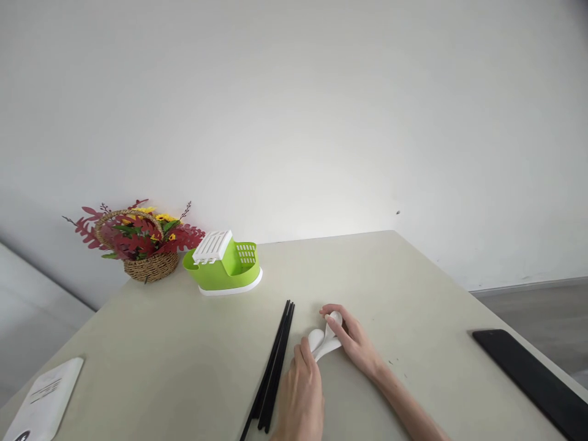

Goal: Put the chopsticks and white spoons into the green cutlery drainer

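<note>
Several white soup spoons [327, 348] lie low over the table between my hands, crossing each other. My left hand [302, 389] has its fingers wrapped round the spoons from the near left side, beside one rounded spoon end. From the right, my right hand [351, 340] closes its thumb and fingers about the spoon bowl at the far end. The fingers hide parts of the spoons, so their exact number is unclear. Just left of my left hand, black chopsticks [274, 367] lie in a loose bundle on the table.
A green utensil holder [225, 278] with a white slotted top stands at the back left. Next to it is a wicker basket [151, 268] of artificial flowers. A white box-like object [46, 398] sits at the left edge, a black flat object [528, 373] at the right edge.
</note>
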The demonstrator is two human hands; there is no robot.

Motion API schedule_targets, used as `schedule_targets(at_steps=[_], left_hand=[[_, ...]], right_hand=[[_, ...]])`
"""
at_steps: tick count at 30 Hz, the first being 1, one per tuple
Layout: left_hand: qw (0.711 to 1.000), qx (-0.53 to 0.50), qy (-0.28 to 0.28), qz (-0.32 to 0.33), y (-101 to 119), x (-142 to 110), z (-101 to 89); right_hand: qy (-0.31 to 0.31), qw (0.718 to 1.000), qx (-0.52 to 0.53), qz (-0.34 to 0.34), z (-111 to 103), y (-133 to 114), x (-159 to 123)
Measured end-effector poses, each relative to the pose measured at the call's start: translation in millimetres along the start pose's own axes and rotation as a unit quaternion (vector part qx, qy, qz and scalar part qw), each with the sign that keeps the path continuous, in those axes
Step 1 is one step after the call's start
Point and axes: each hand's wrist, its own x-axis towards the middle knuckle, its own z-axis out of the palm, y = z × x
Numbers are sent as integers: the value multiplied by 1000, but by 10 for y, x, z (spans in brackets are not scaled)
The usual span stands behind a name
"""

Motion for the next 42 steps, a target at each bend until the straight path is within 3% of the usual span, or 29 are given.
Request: schedule_targets(at_steps=[4, 8, 18, 22, 26, 30, 32, 36, 39, 42], left_hand=[[1000, -14, 17, -17, 45, -35, 234], [999, -6, 48, 4, 89, -13, 314], [995, -20, 91, 35, 74, 35, 23], [977, -77, 181, 81, -169, 266, -364], [933, -55, 352, 44, -638, 733, -1018], [901, 6, 432, -45, -1230, 1159, -1522], [902, 20, 424, -80, -1490, 1300, -1608], [935, 32, 349, -51, -1760, 1466, -1531], [935, 28, 351, -35, -1684, 1526, -1423], [944, 19, 329, -12, -1401, 1550, -1351]], right_hand=[[7, 1000, -21, -9, 17, 62, 22], [19, 999, -20, -33, 50, 132, 47], [63, 998, 7, -13, 97, 224, 69], [126, 991, 35, 19, 96, 270, 85], [190, 980, 50, 45, 100, 308, 86], [205, 976, 60, 50, 115, 308, 94], [204, 976, 64, 49, 125, 307, 101], [202, 976, 67, 47, 141, 337, 117], [202, 976, 66, 48, 145, 373, 120], [200, 977, 59, 52, 145, 398, 114]])
